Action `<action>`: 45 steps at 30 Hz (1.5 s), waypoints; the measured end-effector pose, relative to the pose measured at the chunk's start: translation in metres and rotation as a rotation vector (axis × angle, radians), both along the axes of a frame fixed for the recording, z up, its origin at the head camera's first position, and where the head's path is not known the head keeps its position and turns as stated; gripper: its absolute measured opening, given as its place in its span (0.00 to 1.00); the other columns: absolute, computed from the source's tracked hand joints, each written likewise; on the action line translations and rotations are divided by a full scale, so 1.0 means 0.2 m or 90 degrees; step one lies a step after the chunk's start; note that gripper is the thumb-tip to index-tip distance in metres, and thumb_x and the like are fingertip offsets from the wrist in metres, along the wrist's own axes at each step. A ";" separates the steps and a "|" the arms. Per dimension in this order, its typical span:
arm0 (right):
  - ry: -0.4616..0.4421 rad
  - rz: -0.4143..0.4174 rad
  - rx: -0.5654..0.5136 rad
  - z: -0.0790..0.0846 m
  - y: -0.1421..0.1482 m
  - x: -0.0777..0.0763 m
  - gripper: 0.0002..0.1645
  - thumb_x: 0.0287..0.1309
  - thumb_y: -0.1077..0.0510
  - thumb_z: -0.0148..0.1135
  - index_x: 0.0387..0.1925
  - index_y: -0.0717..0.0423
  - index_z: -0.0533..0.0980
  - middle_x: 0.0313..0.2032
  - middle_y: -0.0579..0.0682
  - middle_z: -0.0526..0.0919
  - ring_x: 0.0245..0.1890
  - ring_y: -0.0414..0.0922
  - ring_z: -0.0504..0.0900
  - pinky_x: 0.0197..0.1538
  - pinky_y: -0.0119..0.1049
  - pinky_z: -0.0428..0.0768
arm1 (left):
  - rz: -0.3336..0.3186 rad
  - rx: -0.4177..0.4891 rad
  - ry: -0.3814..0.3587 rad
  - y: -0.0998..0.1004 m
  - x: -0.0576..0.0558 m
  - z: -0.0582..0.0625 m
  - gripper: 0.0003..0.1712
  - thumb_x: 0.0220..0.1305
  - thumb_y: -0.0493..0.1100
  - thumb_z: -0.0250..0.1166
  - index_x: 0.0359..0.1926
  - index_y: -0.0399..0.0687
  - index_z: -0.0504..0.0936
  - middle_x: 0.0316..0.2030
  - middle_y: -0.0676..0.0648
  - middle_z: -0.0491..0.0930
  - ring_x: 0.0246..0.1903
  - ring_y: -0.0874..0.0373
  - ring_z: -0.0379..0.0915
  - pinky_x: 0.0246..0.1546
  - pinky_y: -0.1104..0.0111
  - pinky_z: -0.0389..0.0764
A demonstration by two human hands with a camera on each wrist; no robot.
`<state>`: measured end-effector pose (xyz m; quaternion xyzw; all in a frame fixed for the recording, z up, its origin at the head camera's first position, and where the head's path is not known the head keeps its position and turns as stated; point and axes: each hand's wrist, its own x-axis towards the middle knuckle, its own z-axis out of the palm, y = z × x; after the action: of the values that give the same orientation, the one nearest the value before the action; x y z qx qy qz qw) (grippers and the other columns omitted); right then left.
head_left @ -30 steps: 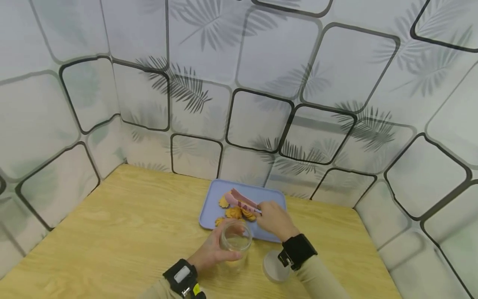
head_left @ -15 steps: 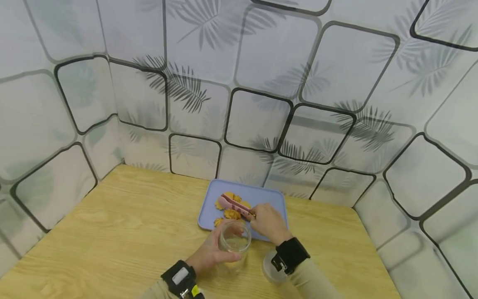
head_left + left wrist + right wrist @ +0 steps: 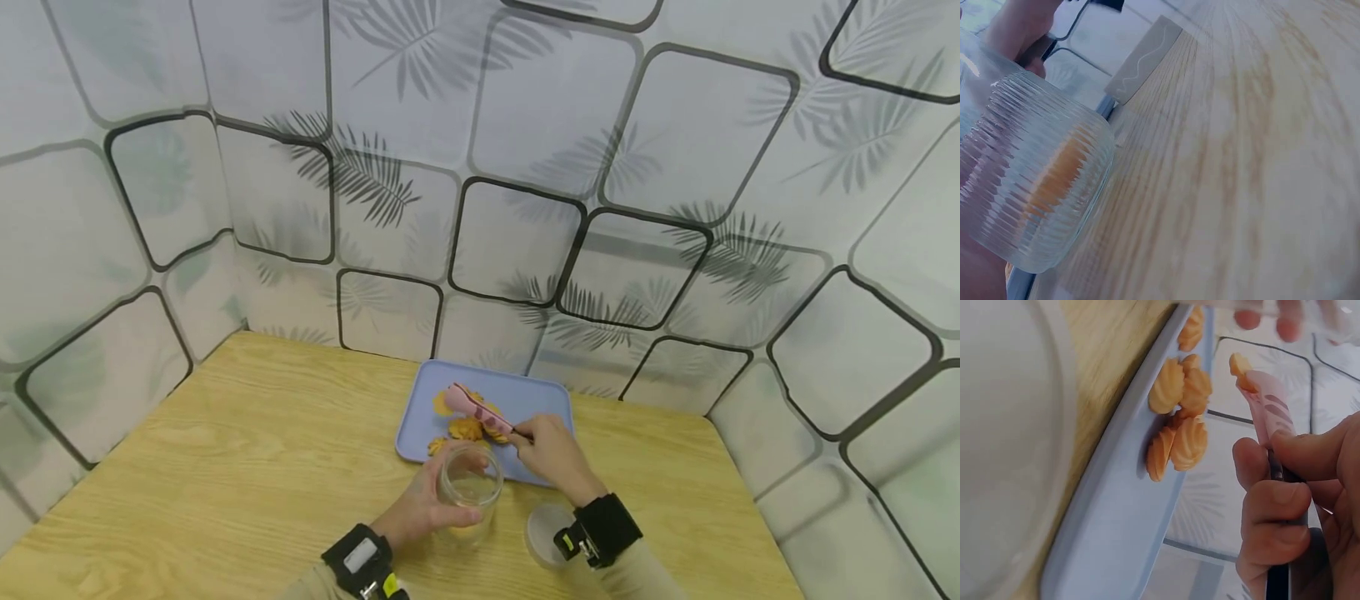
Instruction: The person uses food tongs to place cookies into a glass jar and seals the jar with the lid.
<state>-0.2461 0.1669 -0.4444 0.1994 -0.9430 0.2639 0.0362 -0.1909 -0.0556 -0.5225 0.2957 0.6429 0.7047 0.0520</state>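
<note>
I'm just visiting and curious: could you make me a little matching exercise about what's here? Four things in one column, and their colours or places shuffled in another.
Things:
1. jar
2. tongs
3. tray
4. lid

Colours and places:
A. blue, with several cookies on it
B. pale and round, lying on the table
C. clear, held by the left hand
D. pink, held by the right hand

Right pairs: 1-C, 2-D, 3-A, 4-B
</note>
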 end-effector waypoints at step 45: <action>0.160 0.202 -0.220 -0.01 0.39 0.57 0.16 0.53 0.75 0.69 0.46 0.69 0.84 0.20 0.43 0.81 0.19 0.17 0.61 0.16 0.15 0.64 | 0.040 -0.013 -0.027 0.01 0.01 -0.02 0.45 0.51 0.40 0.78 0.70 0.54 0.68 0.64 0.47 0.75 0.63 0.56 0.69 0.66 0.49 0.62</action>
<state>-0.1316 0.2442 -0.4467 0.3669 -0.8290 0.3965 0.1449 -0.1897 -0.0543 -0.5259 0.2602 0.6579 0.7051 0.0466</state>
